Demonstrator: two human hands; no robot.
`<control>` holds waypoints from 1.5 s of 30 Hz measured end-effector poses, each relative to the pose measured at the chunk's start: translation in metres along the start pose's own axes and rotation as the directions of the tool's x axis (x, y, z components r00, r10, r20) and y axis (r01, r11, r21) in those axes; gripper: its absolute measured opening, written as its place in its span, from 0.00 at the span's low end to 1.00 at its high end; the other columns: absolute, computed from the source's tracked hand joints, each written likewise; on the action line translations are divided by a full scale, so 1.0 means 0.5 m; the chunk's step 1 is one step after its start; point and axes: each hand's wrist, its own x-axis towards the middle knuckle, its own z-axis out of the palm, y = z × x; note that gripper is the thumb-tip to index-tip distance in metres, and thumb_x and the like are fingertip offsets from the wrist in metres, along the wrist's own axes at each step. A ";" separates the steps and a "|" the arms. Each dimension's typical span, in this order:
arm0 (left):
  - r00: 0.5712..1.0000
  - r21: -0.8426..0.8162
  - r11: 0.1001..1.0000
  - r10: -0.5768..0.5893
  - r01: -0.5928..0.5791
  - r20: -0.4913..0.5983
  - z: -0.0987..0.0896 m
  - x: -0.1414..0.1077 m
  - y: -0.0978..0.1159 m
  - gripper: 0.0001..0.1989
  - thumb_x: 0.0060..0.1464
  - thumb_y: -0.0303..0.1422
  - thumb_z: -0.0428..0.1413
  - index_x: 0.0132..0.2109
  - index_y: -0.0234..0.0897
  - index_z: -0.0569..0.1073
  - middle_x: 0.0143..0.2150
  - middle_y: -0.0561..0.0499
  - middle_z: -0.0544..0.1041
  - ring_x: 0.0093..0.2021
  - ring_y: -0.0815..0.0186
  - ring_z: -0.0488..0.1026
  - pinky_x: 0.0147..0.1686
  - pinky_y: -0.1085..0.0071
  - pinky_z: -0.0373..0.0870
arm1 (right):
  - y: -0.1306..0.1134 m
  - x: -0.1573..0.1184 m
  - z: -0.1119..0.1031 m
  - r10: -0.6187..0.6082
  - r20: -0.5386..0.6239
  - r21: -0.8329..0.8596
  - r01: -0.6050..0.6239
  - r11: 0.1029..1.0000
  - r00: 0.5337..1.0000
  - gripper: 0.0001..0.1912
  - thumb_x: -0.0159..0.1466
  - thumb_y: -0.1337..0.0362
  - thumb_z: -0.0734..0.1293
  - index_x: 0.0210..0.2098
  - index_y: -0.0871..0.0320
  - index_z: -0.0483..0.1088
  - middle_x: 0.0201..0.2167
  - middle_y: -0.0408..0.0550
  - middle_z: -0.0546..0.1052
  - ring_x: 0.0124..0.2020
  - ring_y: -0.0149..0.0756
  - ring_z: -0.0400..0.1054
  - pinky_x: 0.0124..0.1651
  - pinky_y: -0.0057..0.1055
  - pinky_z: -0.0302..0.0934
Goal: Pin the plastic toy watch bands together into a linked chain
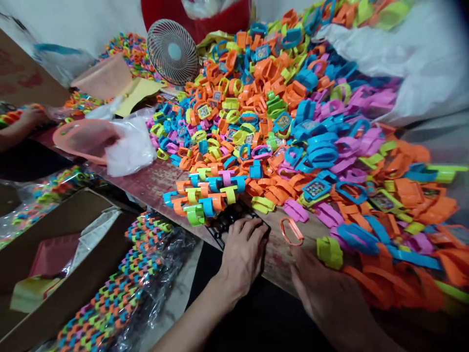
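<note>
Between 2 hands [242, 254] [324, 283] lies an orange band [295, 243].

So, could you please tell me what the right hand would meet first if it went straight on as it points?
Probably the orange band on the tabletop, just ahead of the right hand, though blur and unclear depth leave some doubt.

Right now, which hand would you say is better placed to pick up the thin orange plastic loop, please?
Probably the right hand: it is near the orange loop and appears empty, while the left hand rests on the black plastic rack.
</note>
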 end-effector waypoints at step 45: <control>0.905 -0.048 0.948 -0.316 0.316 -0.284 -0.080 -0.097 -0.138 0.14 0.59 0.41 0.55 0.46 0.36 0.73 0.44 0.43 0.78 0.43 0.57 0.73 0.43 0.61 0.72 | -0.175 0.188 0.083 -0.039 -0.077 0.548 0.075 0.833 0.996 0.07 0.64 0.70 0.62 0.33 0.58 0.72 0.29 0.50 0.77 0.33 0.40 0.72 0.40 0.32 0.67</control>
